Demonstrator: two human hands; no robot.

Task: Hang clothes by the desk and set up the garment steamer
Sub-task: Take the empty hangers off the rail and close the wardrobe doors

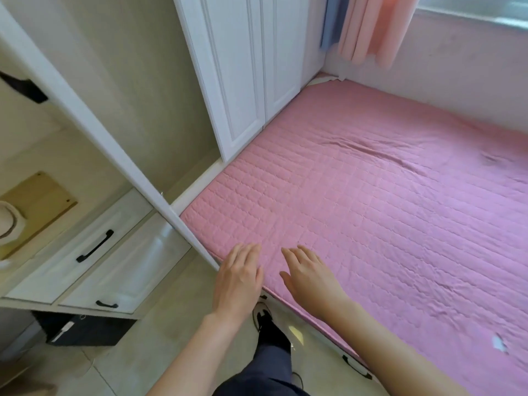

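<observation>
- The pink quilted bed (371, 212) filled the right half of the view, bare of any garment; no clothes and no steamer showed anywhere, so where the task's things lay could not be told from here (a search seemed the likeliest step in hand).
- The white wardrobe (245, 72) stood shut at the head of the bed, and an open white frame edge (94, 124) slanted down close by the left hand; a quick reach or turn could have knocked knuckles or a forearm against it.
- The drawers (85, 252) with black handles sat low at the left, and a dark box (85, 328) lay on the floor beneath them; stepping that way without looking risked a stubbed foot or a trip.
- The left hand (238, 277) hovered flat and empty over the corner of the bed, fingers straight.
- The right hand (310, 274) was likewise spread and empty just beside it, holding nothing; leaning weight on that mattress edge might have let the cover slide and the person slip.
</observation>
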